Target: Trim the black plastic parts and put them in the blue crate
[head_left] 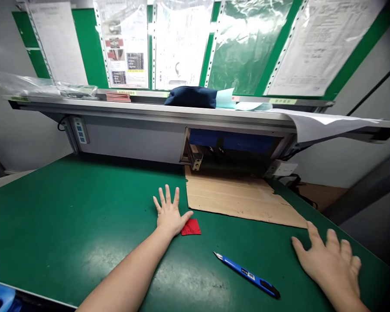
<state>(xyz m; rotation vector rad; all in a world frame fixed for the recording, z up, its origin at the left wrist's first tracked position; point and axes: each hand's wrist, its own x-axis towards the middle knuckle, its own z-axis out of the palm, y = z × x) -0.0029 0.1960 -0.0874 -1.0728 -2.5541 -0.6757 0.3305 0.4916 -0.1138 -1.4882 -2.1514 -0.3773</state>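
Note:
My left hand is spread over the green tabletop, its thumb at the upper edge of a small red piece with dark printing on it. On the right, my right hand has its fingers apart and holds nothing; its index fingertip is near the front right corner of a flat cardboard sheet. Between the hands lies a blue utility knife, its metal tip pointing up and left toward the red piece. Neither hand touches the knife.
A shelf crosses the back, bearing a dark blue pouch, a stack of reddish cards and loose papers. Beneath it are a power strip and a metal bracket. A blue bin edges in at lower left.

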